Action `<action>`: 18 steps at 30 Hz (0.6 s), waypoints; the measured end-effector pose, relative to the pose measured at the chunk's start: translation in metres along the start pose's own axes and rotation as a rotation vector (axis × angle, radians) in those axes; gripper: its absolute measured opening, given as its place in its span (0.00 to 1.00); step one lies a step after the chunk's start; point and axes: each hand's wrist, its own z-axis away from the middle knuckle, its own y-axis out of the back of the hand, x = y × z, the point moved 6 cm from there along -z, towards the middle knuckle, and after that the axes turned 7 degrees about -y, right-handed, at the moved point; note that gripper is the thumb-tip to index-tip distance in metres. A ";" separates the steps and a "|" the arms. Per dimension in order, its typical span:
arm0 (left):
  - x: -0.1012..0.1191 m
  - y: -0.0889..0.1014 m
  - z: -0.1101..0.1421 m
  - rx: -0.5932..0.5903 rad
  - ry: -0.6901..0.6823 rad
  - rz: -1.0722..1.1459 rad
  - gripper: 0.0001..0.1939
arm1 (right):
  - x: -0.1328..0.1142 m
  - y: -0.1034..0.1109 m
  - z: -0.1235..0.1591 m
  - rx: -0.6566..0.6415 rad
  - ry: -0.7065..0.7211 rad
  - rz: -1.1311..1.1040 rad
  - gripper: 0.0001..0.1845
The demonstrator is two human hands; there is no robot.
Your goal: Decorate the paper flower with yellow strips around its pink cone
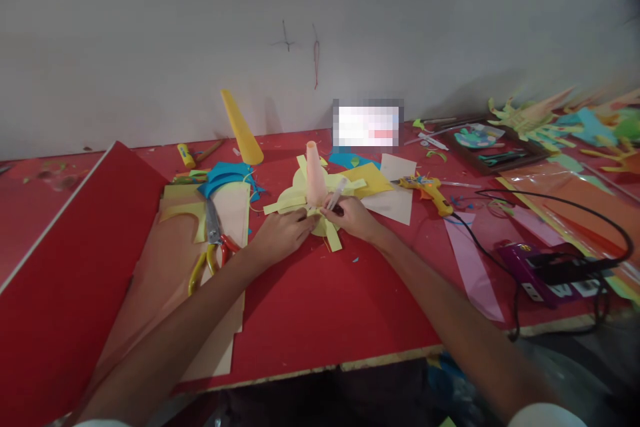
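Observation:
A pale yellow paper cutout [287, 197] with rounded lobes and strips sticking out lies on the red table. From its middle rises a peach paper cone [315, 173], upright with a narrow top. My right hand [350, 213] is closed around a short, whitish translucent stick [338, 193], just right of the cone's base. Beside the base on the left, my left hand [287, 233] presses its bent fingers on the cutout's near edge. The fingertips of both hands nearly meet there, and they hide part of the cutout.
Scissors [213, 223] and yellow-handled pliers [200, 270] lie on paper sheets at left. A taller yellow cone [243, 130] stands behind. To the right are a yellow glue gun [427, 192], its black cable, a purple box [540, 273] and a brown tray [493, 163].

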 end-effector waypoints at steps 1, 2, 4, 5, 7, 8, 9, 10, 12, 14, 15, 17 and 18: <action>0.000 0.000 0.000 0.000 0.002 -0.003 0.17 | -0.001 0.000 0.000 0.006 0.003 0.011 0.14; 0.000 0.000 0.000 -0.002 0.005 -0.006 0.16 | -0.001 0.000 0.000 0.011 0.003 0.020 0.14; 0.000 0.000 0.000 -0.005 0.011 -0.011 0.16 | -0.001 0.001 0.000 0.017 0.000 0.019 0.14; 0.000 0.000 0.000 -0.001 0.011 -0.012 0.16 | -0.001 0.002 0.000 0.023 -0.004 0.000 0.14; 0.000 0.001 0.001 0.016 0.002 -0.009 0.17 | 0.001 0.008 0.002 0.082 -0.023 -0.079 0.16; 0.001 0.002 0.001 0.026 -0.004 -0.005 0.17 | 0.003 0.013 0.004 0.140 -0.037 -0.126 0.16; 0.001 0.003 0.001 0.035 -0.009 -0.002 0.17 | 0.005 0.017 0.008 0.205 -0.053 -0.168 0.17; 0.001 0.003 0.002 0.041 -0.015 0.003 0.17 | 0.006 0.022 0.013 0.269 -0.067 -0.201 0.17; 0.002 0.003 0.002 0.042 -0.045 0.018 0.17 | 0.006 0.027 0.025 0.321 -0.078 -0.229 0.17; 0.005 0.003 0.002 0.035 -0.091 0.045 0.18 | 0.003 0.027 0.038 0.282 -0.066 -0.244 0.15; 0.006 0.002 0.002 0.028 -0.112 0.061 0.19 | 0.000 0.027 0.043 0.256 -0.051 -0.249 0.14; 0.007 0.001 0.002 0.016 -0.136 0.090 0.20 | -0.006 0.027 0.051 0.221 -0.021 -0.221 0.13; 0.007 0.001 0.002 0.014 -0.138 0.100 0.21 | -0.008 0.028 0.052 0.221 -0.008 -0.204 0.13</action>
